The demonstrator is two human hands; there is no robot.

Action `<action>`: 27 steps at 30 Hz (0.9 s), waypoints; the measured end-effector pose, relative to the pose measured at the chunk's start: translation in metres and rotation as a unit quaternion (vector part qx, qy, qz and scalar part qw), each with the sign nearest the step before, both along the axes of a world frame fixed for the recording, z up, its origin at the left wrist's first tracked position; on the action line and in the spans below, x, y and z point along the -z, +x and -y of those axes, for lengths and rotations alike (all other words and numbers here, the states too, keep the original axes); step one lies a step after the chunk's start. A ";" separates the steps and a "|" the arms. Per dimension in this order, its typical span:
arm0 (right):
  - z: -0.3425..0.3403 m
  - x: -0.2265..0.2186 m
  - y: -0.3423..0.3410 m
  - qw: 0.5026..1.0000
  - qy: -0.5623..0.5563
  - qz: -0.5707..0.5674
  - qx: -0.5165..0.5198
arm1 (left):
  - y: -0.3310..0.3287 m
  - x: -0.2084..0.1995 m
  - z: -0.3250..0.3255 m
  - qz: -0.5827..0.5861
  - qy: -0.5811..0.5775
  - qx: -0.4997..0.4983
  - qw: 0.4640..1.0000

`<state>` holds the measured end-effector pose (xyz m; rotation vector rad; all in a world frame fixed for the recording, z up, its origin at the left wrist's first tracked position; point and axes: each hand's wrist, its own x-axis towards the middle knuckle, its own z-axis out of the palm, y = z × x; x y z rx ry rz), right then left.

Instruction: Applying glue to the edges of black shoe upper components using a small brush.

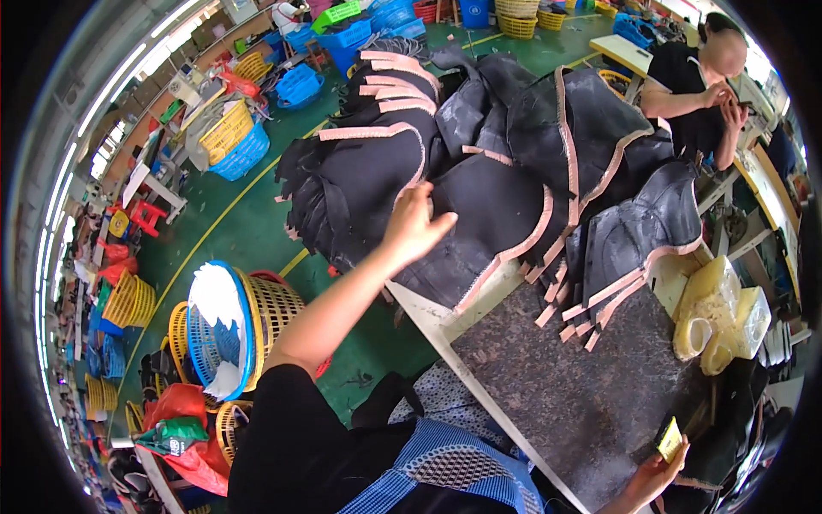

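My left hand [415, 227] reaches over a pile of black garment panels, its fingertips by the pink edging of one panel [364, 184]. Its thumb stands apart from the curled fingers, and I see nothing held. Just below lies another black panel [479, 227] with a pink toothed edge. In my right hand [658, 480], at the lower right, a small yellow block with dark marks [670, 439] is held at the fingertips. More stacked black panels with seamed cups [638, 227] hang over the dark worn board [574, 368] of the table.
Wrapped yellowish rolls [715, 313] stand at the table's right edge. Across from me a person [693, 94] works with both hands raised. Blue and yellow baskets [248, 325] stand on the green floor to my left, near a red bag [184, 428].
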<state>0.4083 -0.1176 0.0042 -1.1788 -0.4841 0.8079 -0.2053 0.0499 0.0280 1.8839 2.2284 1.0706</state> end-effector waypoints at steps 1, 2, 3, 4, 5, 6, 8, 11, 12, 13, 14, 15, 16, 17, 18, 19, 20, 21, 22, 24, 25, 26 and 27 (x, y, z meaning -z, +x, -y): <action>-0.002 0.002 0.000 0.999 0.005 0.030 -0.025 | -0.030 0.013 -0.007 0.056 -0.089 -0.005 0.994; -0.004 0.002 -0.013 0.994 0.010 0.105 -0.025 | -0.046 0.028 -0.017 0.103 -0.066 0.038 0.992; -0.017 -0.027 -0.054 0.997 0.009 0.052 0.055 | -0.033 0.023 -0.031 0.033 -0.054 0.042 0.997; -0.022 -0.034 -0.054 1.000 -0.014 -0.015 0.021 | -0.031 0.018 -0.044 0.022 -0.032 0.070 0.997; -0.024 -0.046 -0.064 1.000 -0.016 -0.007 -0.004 | -0.026 0.015 -0.058 -0.043 -0.033 0.053 0.997; -0.024 -0.050 -0.061 0.998 -0.032 0.030 -0.038 | -0.024 0.003 -0.068 -0.070 -0.096 0.070 0.990; -0.020 -0.052 -0.057 0.991 -0.026 0.100 -0.080 | -0.023 -0.001 -0.068 -0.045 -0.094 0.118 0.987; -0.031 -0.068 -0.052 0.993 -0.036 0.109 0.025 | -0.044 -0.036 -0.012 0.019 -0.063 0.237 0.969; -0.026 -0.072 -0.036 0.993 -0.043 0.108 0.030 | -0.034 -0.073 0.004 0.070 -0.126 0.255 0.956; -0.028 -0.083 -0.033 0.988 -0.026 0.134 0.066 | -0.061 -0.094 0.030 0.023 -0.133 0.213 0.968; -0.025 -0.091 -0.022 0.987 -0.013 0.151 0.047 | -0.091 -0.117 0.061 -0.009 -0.128 0.141 0.982; -0.024 -0.097 -0.010 0.977 -0.041 0.202 0.058 | -0.112 -0.155 0.083 0.035 -0.165 0.160 0.972; -0.029 -0.098 -0.002 0.961 -0.058 0.256 0.088 | -0.122 -0.175 0.095 0.091 -0.060 0.246 0.963; -0.034 -0.105 0.001 0.952 -0.071 0.288 0.079 | -0.111 -0.203 0.090 0.125 -0.044 0.393 0.910; -0.045 -0.109 -0.003 0.954 -0.061 0.285 0.071 | -0.097 -0.205 0.081 0.124 -0.040 0.398 0.908; -0.051 -0.113 -0.005 0.955 -0.059 0.286 0.051 | -0.084 -0.205 0.069 0.422 -0.098 0.259 0.864; -0.057 -0.114 -0.003 0.953 -0.051 0.297 0.036 | -0.068 -0.204 0.056 0.671 -0.151 0.091 0.721; -0.064 -0.109 0.000 0.957 -0.060 0.285 0.008 | -0.040 -0.184 0.032 0.669 -0.264 0.127 0.684; -0.069 -0.106 0.000 0.952 -0.061 0.299 -0.009 | -0.025 -0.191 0.030 0.669 -0.260 0.134 0.683; -0.079 -0.098 0.005 0.929 -0.086 0.360 0.011 | 0.131 -0.114 -0.043 0.437 -0.342 0.435 0.709; -0.078 -0.097 0.019 0.921 -0.088 0.377 0.033 | 0.107 -0.088 -0.051 0.279 -0.366 0.563 0.687; -0.086 -0.100 0.023 0.904 -0.096 0.412 0.053 | 0.138 -0.078 -0.051 0.214 -0.390 0.581 0.682; -0.097 -0.102 0.028 0.899 -0.075 0.427 0.057 | 0.162 -0.061 -0.052 0.208 -0.414 0.583 0.667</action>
